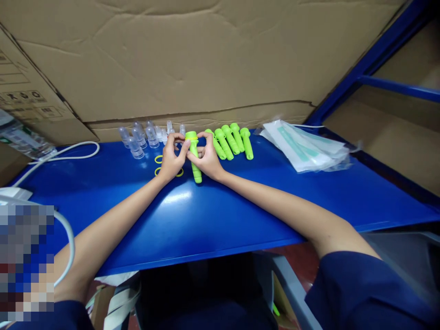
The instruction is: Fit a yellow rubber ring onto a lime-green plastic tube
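Note:
My left hand (173, 156) and my right hand (208, 158) close from both sides on a lime-green, flashlight-shaped plastic tube (197, 172). Its wider head points away from me, and its ribbed end points toward me. A yellow ring (192, 138) sits around the tube just below the head, where the fingertips of both hands press. Beside my left hand, a few loose yellow rings (158, 159) lie on the blue table (206, 220). Several more green tubes (225, 142) rest in a row just beyond my right hand.
Several clear plastic caps (136, 147) stand at the back left. White-and-teal packets in clear film (302, 146) lie at the back right. A white cable (79, 151) loops on the left near a plastic bottle (25, 137). Cardboard (192, 59) walls the back edge.

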{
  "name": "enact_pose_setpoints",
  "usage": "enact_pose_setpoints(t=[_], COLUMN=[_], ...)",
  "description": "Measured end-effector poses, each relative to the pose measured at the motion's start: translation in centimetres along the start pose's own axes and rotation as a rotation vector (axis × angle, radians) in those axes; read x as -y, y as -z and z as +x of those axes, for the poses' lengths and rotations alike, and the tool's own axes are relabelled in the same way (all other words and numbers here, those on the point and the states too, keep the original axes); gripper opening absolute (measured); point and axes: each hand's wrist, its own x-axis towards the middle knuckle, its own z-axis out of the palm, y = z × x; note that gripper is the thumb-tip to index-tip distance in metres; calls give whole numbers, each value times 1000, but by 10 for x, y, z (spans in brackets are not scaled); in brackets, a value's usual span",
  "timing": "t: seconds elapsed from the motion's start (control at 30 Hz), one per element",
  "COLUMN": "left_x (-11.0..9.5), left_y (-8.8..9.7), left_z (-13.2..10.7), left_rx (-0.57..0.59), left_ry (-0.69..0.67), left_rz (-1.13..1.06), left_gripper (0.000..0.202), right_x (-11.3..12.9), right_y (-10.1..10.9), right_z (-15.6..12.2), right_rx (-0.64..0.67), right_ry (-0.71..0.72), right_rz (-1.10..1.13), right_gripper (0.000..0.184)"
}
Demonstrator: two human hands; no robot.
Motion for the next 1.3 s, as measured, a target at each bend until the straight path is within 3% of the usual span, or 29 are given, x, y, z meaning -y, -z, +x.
enact_pose_setpoints(t=[0.77,1.0,1.17,1.3], left_x=[3,2,6,4], left_y=[0,1,2,3], left_z=[1,0,1,1], left_rx=[75,78,28,-41], left_ry=[-45,-1,20,16], left_rz=[-46,-36,-17,0], left_gripper=[41,43,46,41], right_x=[1,5,7,8], right_y=[2,2,3,5], right_z=[0,-1,0,1], right_rx=[13,43,61,93], right_ry=[-76,-102,-110,-134], right_rz=[42,64,57,103], right_gripper=[60,56,61,55])
